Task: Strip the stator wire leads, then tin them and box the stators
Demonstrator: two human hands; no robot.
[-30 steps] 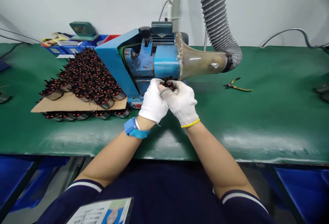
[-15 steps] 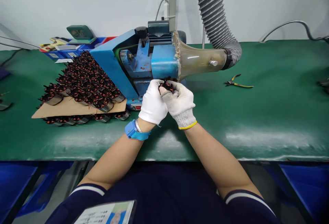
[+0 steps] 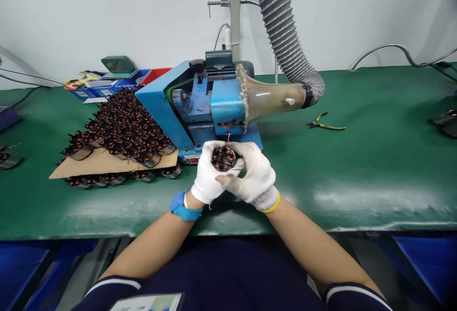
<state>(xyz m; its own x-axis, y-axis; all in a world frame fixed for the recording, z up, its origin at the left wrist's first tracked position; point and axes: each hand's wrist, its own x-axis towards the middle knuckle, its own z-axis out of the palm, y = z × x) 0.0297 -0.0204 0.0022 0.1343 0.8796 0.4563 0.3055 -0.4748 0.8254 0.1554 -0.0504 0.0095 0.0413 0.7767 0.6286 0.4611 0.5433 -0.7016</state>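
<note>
- At centre of the frame, we hold a wound coil part (image 3: pixel 223 159), its ring-shaped end and axis facing us.
- Fingers of our left hand (image 3: pixel 208 172) grasp its left side; our right hand (image 3: pixel 257 170) lies at its right edge, grip unclear.
- Just above it, we find the blue machine (image 3: pixel 228 99).
- On the green worktop (image 3: pixel 357 173), pliers (image 3: pixel 316 123) lie well apart at right; similar parts (image 3: pixel 123 121) stand stacked at left.
</note>
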